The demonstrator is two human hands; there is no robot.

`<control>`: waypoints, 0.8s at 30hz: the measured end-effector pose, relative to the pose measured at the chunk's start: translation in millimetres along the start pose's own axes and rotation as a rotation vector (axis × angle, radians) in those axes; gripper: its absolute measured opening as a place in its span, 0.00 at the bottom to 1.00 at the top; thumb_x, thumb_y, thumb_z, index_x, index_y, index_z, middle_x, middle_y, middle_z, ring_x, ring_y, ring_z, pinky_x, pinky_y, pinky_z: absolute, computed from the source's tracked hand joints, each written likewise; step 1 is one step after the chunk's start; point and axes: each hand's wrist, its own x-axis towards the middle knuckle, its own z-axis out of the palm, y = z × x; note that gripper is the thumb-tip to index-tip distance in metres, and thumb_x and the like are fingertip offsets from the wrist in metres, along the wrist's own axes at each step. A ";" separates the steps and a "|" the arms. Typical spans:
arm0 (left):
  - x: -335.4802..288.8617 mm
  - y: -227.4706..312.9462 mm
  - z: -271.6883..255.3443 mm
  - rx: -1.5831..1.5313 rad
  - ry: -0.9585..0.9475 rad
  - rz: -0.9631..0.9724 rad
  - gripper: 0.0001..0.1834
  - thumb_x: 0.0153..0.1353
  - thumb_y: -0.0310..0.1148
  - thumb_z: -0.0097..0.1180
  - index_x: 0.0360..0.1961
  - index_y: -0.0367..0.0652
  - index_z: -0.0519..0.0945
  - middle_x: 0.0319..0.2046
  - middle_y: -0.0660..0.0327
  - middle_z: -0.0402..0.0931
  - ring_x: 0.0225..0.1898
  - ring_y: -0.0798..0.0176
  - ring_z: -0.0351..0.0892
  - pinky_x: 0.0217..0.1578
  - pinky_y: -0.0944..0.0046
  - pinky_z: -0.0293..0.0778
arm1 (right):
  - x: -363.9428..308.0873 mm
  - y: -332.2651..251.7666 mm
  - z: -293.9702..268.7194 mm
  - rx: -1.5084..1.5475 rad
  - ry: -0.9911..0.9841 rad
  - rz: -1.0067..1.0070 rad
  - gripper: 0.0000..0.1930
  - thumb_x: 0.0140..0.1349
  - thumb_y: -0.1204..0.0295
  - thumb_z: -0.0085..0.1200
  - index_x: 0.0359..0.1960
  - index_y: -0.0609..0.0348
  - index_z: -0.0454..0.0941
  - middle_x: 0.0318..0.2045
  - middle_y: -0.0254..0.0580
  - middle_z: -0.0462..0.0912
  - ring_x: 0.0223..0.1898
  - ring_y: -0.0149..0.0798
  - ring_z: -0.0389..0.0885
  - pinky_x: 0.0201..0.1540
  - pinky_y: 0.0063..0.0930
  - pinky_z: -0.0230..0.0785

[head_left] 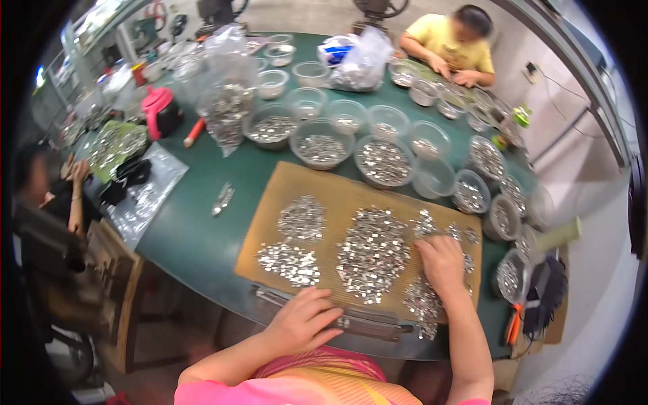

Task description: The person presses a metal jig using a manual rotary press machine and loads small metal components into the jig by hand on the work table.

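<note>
A tan ribbed mat (331,196) carries several heaps of small shiny metal pieces. The biggest heap of metal pieces (373,255) lies mid-mat, with two smaller heaps to its left. My right hand (442,264) rests on the mat's right side, between a small upper cluster (424,224) and a lower heap (423,305). Its fingers are bent and drawn together over the pieces; what they pinch is hidden. At the mat's front edge my left hand (307,319) lies with fingers apart, holding nothing, just below the left heap of pieces (290,263).
Clear plastic tubs (385,160) of metal pieces curve around the mat's back and right. Farther off stand a filled plastic bag (228,101) and a pink-lidded jug (160,111). An orange-handled tool (514,324) lies right. Co-workers sit at the far right (449,47) and left (74,182).
</note>
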 end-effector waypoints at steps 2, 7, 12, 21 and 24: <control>-2.2 0.0 -0.6 -0.012 0.021 -0.014 0.21 0.52 0.34 0.75 0.47 0.41 0.84 0.44 0.55 0.79 0.55 0.45 0.79 0.57 0.44 0.75 | 3.8 -5.6 -4.1 0.009 -0.010 0.024 0.05 0.57 0.74 0.60 0.35 0.54 0.83 0.32 0.36 0.81 0.37 0.43 0.79 0.45 0.39 0.70; -1.9 -2.7 -10.9 -0.121 0.092 -0.001 0.18 0.54 0.28 0.72 0.46 0.40 0.84 0.44 0.55 0.80 0.55 0.46 0.80 0.55 0.48 0.78 | 6.9 -9.0 -9.8 0.054 -0.060 0.117 0.04 0.58 0.75 0.64 0.34 0.55 0.82 0.32 0.38 0.81 0.38 0.45 0.79 0.45 0.39 0.69; 9.6 -26.7 -43.1 0.163 0.216 -0.107 0.12 0.53 0.26 0.70 0.39 0.42 0.84 0.38 0.58 0.81 0.43 0.50 0.82 0.41 0.54 0.79 | -3.1 -28.6 -40.6 0.241 -0.027 0.305 0.05 0.57 0.77 0.65 0.34 0.57 0.82 0.30 0.40 0.82 0.34 0.47 0.80 0.41 0.38 0.70; 39.1 -78.6 -61.8 0.375 0.105 -0.229 0.08 0.56 0.27 0.67 0.37 0.44 0.83 0.33 0.57 0.78 0.40 0.49 0.77 0.41 0.53 0.76 | -40.6 -77.4 -80.4 0.484 -0.130 0.415 0.06 0.58 0.77 0.65 0.37 0.57 0.83 0.31 0.43 0.85 0.35 0.49 0.83 0.41 0.39 0.73; 47.2 -63.7 -62.6 0.315 0.123 -0.189 0.09 0.54 0.25 0.69 0.37 0.41 0.84 0.34 0.57 0.78 0.39 0.50 0.77 0.40 0.53 0.75 | -49.4 -88.8 -82.8 0.591 -0.151 0.354 0.07 0.58 0.77 0.65 0.37 0.57 0.82 0.31 0.42 0.85 0.35 0.47 0.84 0.42 0.38 0.73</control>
